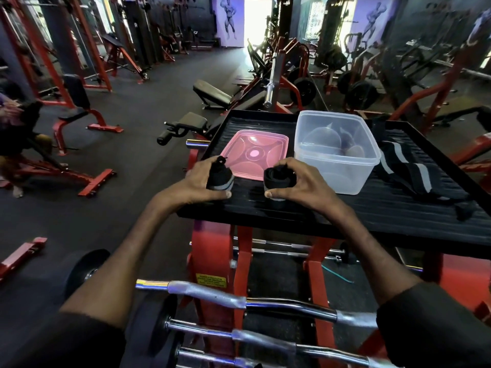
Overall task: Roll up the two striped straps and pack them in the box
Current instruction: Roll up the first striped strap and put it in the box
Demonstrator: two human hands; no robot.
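My left hand point(202, 181) grips a black piece of strap with a grey stripe point(220, 180) above the platform's front left. My right hand point(297, 181) curls round a rolled black strap bundle point(277, 177) just right of it. Whether these two pieces are joined I cannot tell. A second black strap with grey stripes point(406, 171) lies unrolled on the platform, to the right of the box. The clear plastic box point(345, 179) stands open behind my right hand. Its pink lid point(255, 155) lies flat to the left of it.
Everything rests on a black ribbed platform point(372, 211) on a red frame. Chrome curl bars point(239, 301) lie on a rack below, near my arms. Benches and red gym machines fill the floor to the left and behind.
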